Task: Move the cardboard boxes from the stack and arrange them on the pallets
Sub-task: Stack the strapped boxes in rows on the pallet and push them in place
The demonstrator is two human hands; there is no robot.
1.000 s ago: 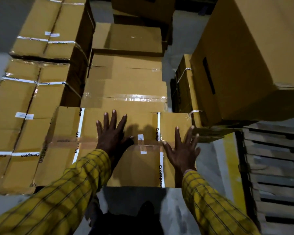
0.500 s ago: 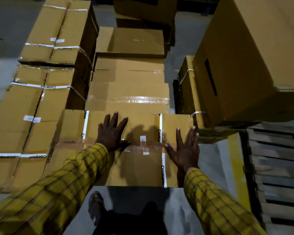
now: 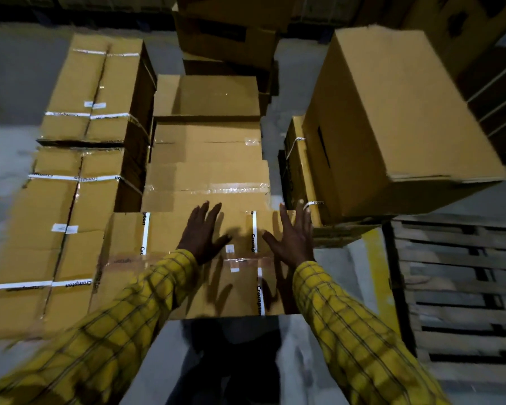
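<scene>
Both hands point(image 3: 247, 233) (fingers spread) over box point(image 3: 170, 244)

1. The wooden pallet point(image 3: 462, 287) right of the nearest box point(image 3: 187, 276) runs off the right edge.
2. Both sleeves blur toward the bottom edge.
3. That box's white tape point(image 3: 145, 229) lettering is only partly legible.
4. Behind it, the topmost box point(image 3: 234, 10) is cropped.

a grey concrete floor point(image 3: 15, 83) runs under everything, dim and blurred toward the left edge. a yellow painted line point(image 3: 377, 273) is marked on it at the right, running from far to near. yellow checked sleeves point(image 3: 360, 340) with dark grid lines fill the lower corners of the view. between them, low in the middle, lies a dark shape point(image 3: 231, 361) on the floor, too shadowed to make out.
</scene>
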